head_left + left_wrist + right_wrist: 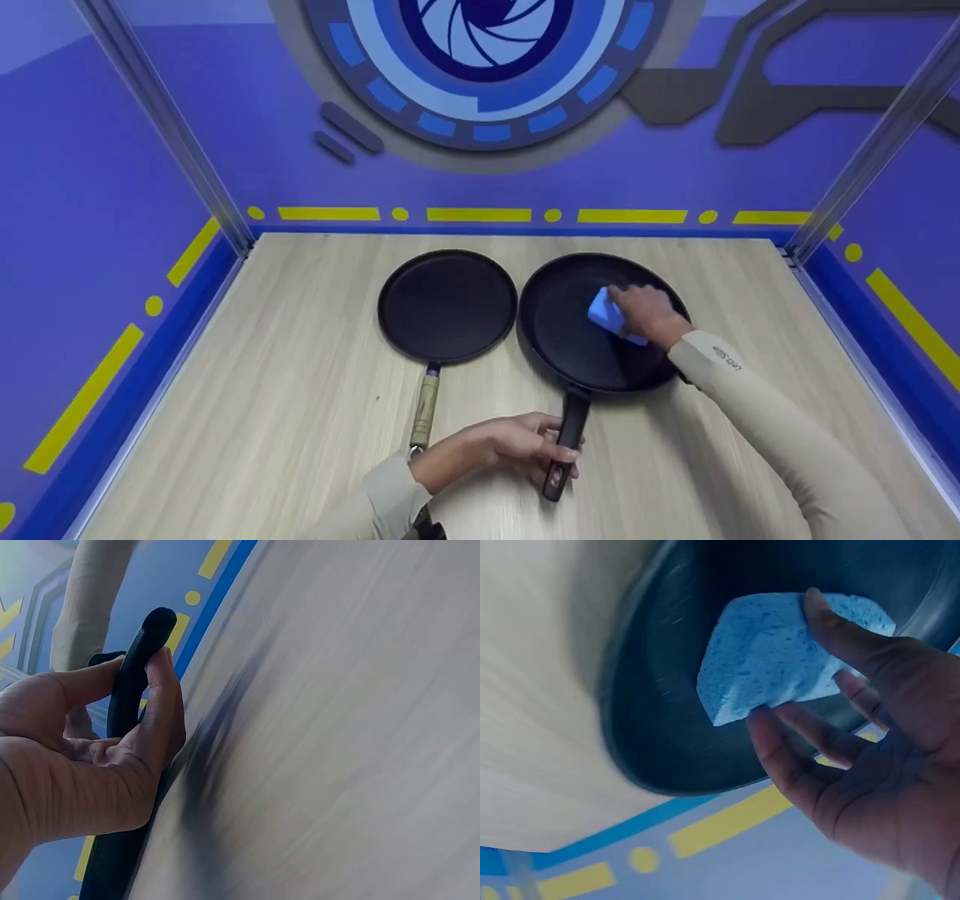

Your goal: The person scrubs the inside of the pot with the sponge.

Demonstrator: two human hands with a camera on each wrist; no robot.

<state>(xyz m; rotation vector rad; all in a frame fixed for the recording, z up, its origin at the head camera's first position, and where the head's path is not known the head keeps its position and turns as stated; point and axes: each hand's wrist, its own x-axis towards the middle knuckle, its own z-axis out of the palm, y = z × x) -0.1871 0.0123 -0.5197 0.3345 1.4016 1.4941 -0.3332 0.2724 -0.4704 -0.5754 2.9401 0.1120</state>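
A deep black frying pan (562, 322) stands on the table right of centre, its dark handle (571, 427) pointing toward me. My left hand (517, 442) grips that handle near its end, with the thumb on one side and fingers on the other, as the left wrist view also shows around the handle (127, 690). Inside the pan, my right hand (645, 311) holds a light blue sponge (772, 652) between thumb and fingers. The sponge is over the pan's inner surface; whether it touches there I cannot tell.
Left of the frying pan lies a flat black griddle pan (448, 306) with a wooden handle (425, 409); the rims nearly touch. Both are on a pale wood-grain table (285, 360). Blue-purple panels (225, 135) with yellow dashes enclose the table at the back and sides.
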